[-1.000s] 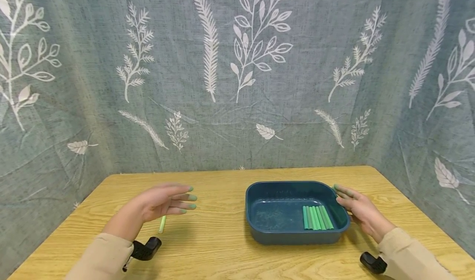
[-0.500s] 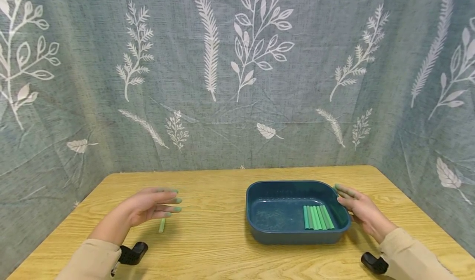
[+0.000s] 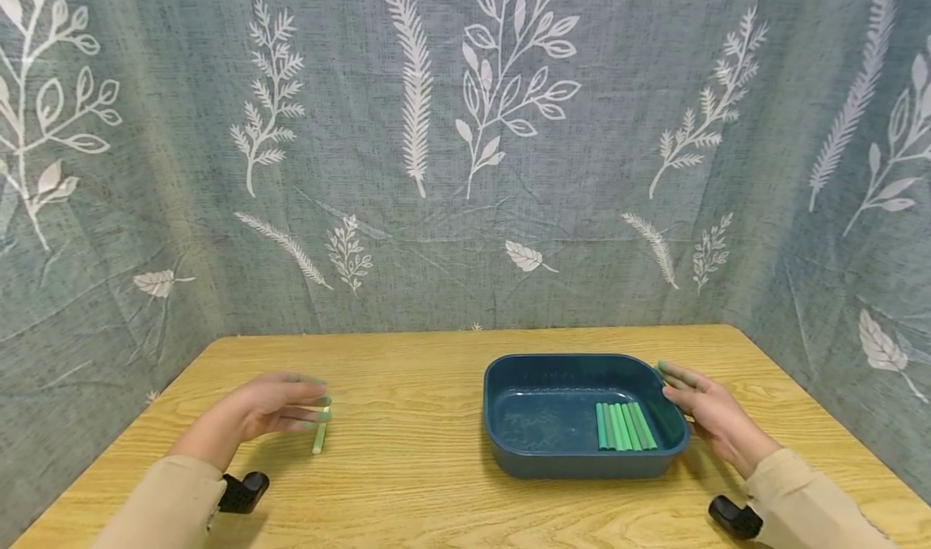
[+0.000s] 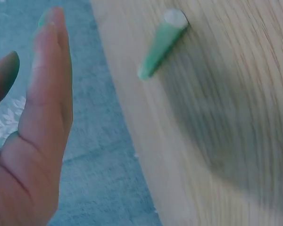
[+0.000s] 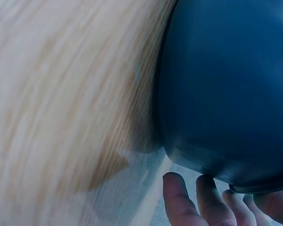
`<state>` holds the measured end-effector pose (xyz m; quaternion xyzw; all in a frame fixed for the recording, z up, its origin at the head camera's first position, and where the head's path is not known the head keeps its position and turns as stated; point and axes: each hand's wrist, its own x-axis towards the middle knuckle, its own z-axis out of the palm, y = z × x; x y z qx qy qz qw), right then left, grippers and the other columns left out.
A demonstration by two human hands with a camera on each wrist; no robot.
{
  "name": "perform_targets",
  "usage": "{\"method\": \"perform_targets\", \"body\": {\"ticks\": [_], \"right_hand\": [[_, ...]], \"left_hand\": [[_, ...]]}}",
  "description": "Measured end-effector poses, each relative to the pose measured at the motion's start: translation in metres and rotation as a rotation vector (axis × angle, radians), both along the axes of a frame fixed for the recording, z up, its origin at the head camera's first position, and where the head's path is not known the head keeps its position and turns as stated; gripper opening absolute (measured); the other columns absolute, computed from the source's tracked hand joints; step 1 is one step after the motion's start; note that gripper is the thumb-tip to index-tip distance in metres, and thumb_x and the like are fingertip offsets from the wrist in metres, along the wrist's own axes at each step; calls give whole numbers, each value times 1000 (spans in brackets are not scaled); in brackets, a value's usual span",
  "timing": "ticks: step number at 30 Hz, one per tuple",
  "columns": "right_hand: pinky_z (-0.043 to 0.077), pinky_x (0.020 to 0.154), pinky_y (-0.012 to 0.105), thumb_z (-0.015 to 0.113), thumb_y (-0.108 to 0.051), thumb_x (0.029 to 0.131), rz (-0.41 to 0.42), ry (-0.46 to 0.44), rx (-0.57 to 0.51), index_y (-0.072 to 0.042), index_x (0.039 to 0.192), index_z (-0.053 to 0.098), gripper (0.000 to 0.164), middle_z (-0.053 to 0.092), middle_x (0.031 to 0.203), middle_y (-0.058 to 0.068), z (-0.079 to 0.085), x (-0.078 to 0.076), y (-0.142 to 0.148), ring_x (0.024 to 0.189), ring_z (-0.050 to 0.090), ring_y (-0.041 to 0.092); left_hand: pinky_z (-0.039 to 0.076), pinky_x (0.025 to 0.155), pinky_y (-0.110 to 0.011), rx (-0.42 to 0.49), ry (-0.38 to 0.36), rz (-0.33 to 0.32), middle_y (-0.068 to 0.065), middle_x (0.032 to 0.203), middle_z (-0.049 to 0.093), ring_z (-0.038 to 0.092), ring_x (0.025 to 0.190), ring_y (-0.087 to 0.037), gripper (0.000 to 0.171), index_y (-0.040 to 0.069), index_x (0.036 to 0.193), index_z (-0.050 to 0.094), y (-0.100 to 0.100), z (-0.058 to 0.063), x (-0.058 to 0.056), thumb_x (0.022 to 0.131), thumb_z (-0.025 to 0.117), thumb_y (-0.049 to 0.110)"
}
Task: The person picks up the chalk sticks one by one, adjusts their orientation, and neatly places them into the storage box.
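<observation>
A single pale green chalk stick (image 3: 320, 437) lies on the wooden table at the left. In the left wrist view the same chalk (image 4: 162, 43) shows a whitish round end. My left hand (image 3: 265, 407) is over the table beside it, fingers extended and holding nothing; its fingertips overlap the chalk's far end in the head view. A dark blue rectangular tub (image 3: 582, 466) stands right of centre, with several green chalk sticks (image 3: 625, 427) side by side at its right end. My right hand (image 3: 716, 420) is at the tub's right end, fingers extended along the outside near the rim.
The wooden table (image 3: 407, 484) runs back to a grey-green curtain (image 3: 436, 274) with white leaf prints, which also encloses both sides. Black camera mounts (image 3: 243, 492) sit at the wrists, by beige sleeves (image 3: 160, 496).
My left hand has moved left and slightly down, back toward the lone chalk, uncovering less of its far end. The right hand and the tub have stayed in place.
</observation>
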<state>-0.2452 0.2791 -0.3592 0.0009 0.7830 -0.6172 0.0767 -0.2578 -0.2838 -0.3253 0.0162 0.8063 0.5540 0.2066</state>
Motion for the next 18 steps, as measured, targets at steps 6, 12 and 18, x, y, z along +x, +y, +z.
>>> {"method": "perform_targets", "body": {"ticks": [6, 12, 18], "right_hand": [[52, 83, 30, 41, -12, 105, -4, -14, 7, 2, 154, 6, 61, 5, 157, 27, -1, 1, 2, 141, 12, 49], [52, 85, 30, 39, -12, 106, 2, -24, -6, 1, 154, 3, 62, 3, 157, 27, -3, 1, 4, 141, 11, 49], [53, 85, 30, 41, -10, 105, 17, -7, -30, 0, 155, 1, 65, 2, 157, 26, -2, -1, 2, 141, 7, 51]], "left_hand": [[56, 66, -20, -35, -57, 31, -21, 107, 62, 66, 74, -11, 58, -26, 137, 22, -8, -10, -3, 102, 49, 12], [57, 66, -21, -68, -154, 92, -7, 88, 64, 66, 70, -12, 47, -21, 130, 41, -10, -20, -9, 101, 52, 14], [57, 70, -25, -157, -205, 136, -8, 88, 63, 66, 74, -14, 26, -6, 108, 62, -5, -26, -13, 99, 58, 17]]}}
